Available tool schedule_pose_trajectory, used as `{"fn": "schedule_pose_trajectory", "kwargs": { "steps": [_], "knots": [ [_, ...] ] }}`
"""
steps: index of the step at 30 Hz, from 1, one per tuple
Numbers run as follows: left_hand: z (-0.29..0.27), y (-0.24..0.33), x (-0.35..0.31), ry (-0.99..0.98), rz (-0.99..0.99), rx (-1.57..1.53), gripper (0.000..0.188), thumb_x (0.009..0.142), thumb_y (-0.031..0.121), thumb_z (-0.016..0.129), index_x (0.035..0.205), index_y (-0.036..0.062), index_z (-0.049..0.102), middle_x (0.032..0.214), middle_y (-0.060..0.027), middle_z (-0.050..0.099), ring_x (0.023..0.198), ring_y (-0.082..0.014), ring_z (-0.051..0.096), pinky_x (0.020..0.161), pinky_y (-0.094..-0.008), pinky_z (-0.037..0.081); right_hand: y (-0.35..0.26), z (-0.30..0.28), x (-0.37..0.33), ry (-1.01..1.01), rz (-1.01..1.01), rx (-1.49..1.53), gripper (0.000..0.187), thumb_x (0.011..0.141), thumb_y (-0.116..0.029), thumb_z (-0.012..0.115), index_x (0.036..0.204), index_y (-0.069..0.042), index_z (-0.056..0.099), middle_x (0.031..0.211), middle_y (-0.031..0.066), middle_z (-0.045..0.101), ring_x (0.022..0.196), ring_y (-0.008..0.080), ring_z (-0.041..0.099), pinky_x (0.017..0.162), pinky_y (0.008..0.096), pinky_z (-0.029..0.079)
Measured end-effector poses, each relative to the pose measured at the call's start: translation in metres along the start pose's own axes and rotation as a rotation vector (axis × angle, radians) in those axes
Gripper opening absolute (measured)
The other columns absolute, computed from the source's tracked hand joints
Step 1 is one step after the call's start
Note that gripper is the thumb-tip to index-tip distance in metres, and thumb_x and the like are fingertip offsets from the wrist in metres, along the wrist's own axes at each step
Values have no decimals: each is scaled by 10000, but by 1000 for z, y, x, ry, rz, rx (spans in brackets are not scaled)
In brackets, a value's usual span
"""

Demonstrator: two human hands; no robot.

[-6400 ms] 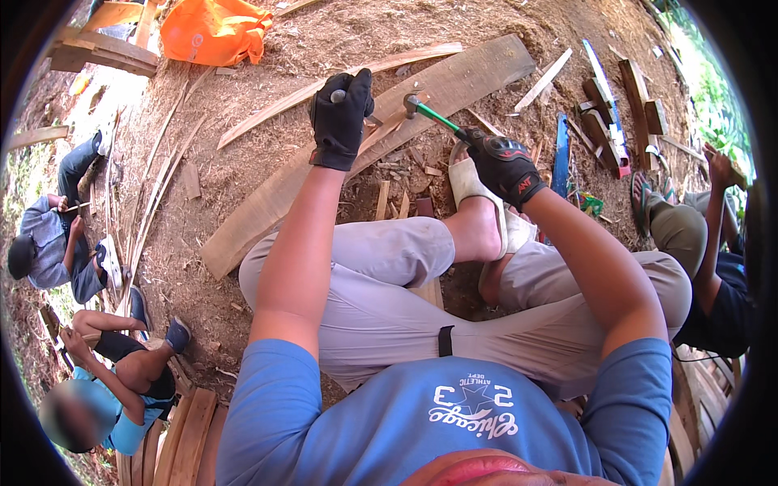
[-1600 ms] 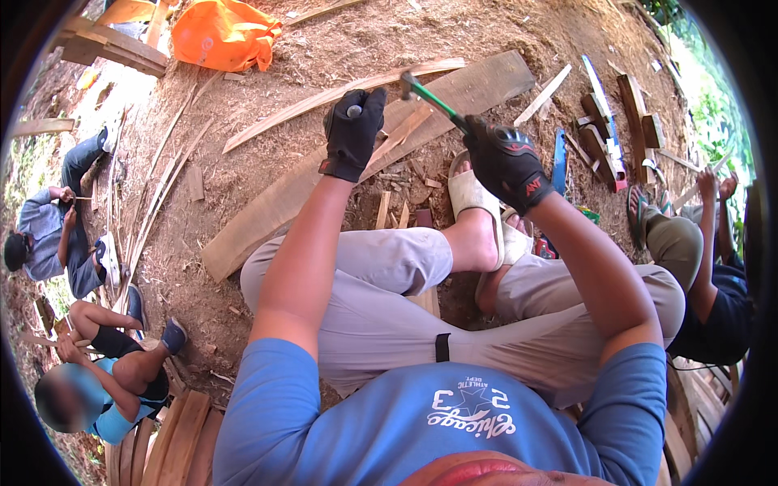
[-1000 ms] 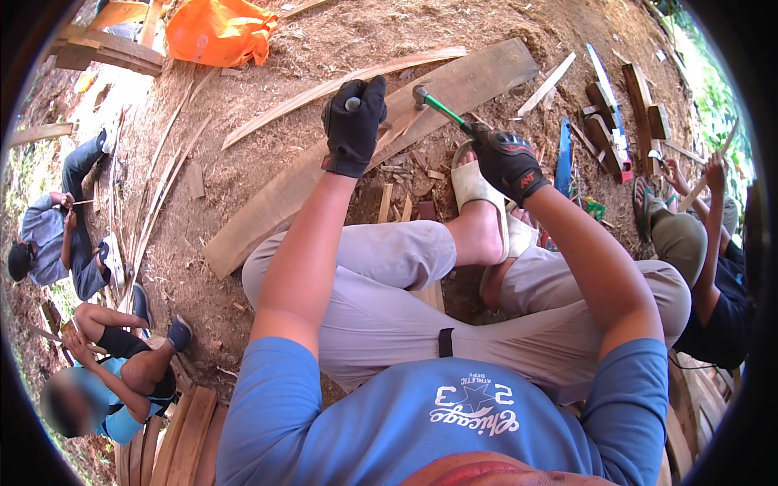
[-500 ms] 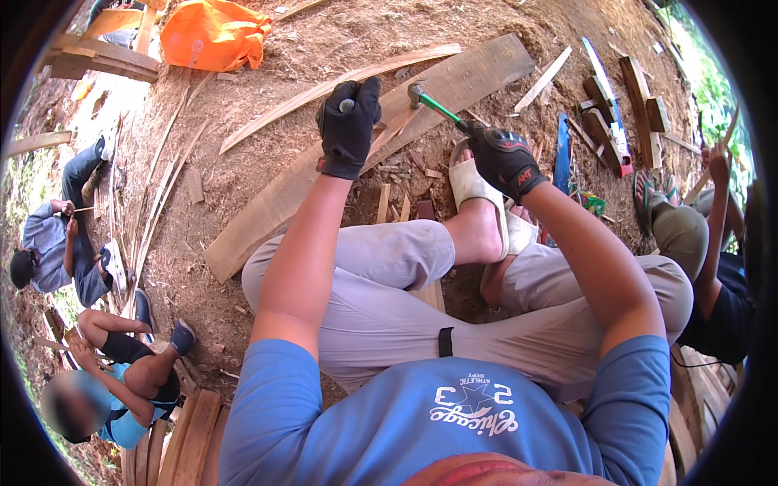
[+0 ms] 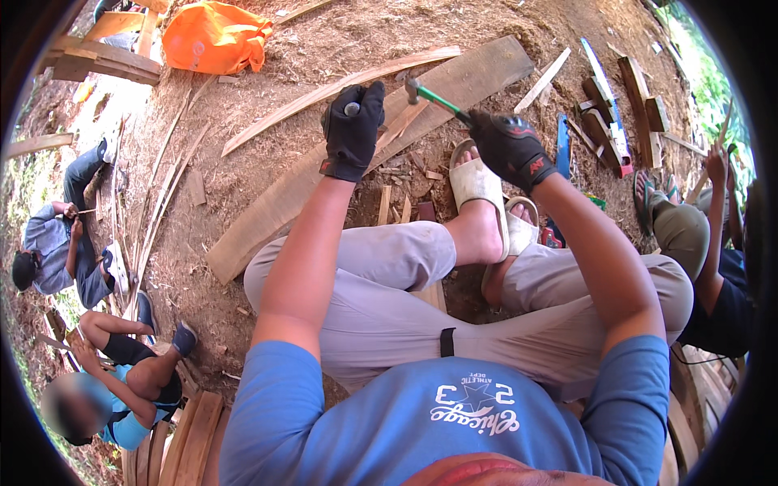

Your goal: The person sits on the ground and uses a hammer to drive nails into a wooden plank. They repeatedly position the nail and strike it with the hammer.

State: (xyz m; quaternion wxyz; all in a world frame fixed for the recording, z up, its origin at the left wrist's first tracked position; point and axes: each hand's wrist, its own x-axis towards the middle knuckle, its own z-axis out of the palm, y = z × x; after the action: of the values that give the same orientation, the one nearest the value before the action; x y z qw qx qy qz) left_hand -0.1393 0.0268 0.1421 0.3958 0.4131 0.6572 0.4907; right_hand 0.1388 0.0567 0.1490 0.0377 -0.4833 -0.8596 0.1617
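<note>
Both hands clench: left grip [image 5: 354, 134] a round-ended tool [image 5: 352, 108]; right grip [image 5: 509, 147] a hammer [image 5: 440, 100], slanting leftward toward that tool, its head apart.

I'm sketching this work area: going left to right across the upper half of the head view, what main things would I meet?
Orange bag, left gloved hand, green-handled hammer, right gloved hand, blue strip, long blue-and-white tool with a red end, green foliage.
</note>
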Motion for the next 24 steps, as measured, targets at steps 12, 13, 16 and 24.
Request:
{"fn": "schedule_pose_trajectory", "kwargs": {
  "steps": [12, 13, 16, 24],
  "knots": [
    [-1, -15, 6, 110, 134, 152, 312, 1021, 224, 674, 765, 53, 622, 641, -3, 587, 588, -92, 531, 570, -300, 431, -105, -141, -24, 138, -297, 11, 339, 990, -147, 710, 1325, -95, 717, 1006, 194, 769, 832, 343, 753, 670, 437, 593],
    [-2, -19, 8, 141, 177, 226, 302, 1017, 219, 667, 769, 51, 623, 642, -4, 587, 589, -93, 534, 570, -300, 434, -105, -138, -27, 74, -274, -57, 355, 977, -126, 719, 1330, -97, 716, 1000, 185, 770, 816, 340, 750, 655, 440, 588],
    [-4, -7, 1, 65, 1, -53, 284, 1000, 210, 652, 766, 49, 636, 637, -7, 601, 597, -97, 554, 569, -310, 444, -112, -147, -37, 254, -346, -16, 413, 983, -120, 689, 1396, -114, 671, 1046, 177, 768, 836, 339, 747, 686, 437, 587],
    [3, -21, 0, 86, 96, 110, 350, 1012, 302, 700, 757, 67, 649, 659, 4, 621, 609, -87, 558, 613, -315, 459, -99, -132, -34, 118, -282, -95, 368, 1002, -125, 677, 1370, -103, 684, 1103, 158, 775, 851, 331, 752, 683, 420, 594]
  ]
}}
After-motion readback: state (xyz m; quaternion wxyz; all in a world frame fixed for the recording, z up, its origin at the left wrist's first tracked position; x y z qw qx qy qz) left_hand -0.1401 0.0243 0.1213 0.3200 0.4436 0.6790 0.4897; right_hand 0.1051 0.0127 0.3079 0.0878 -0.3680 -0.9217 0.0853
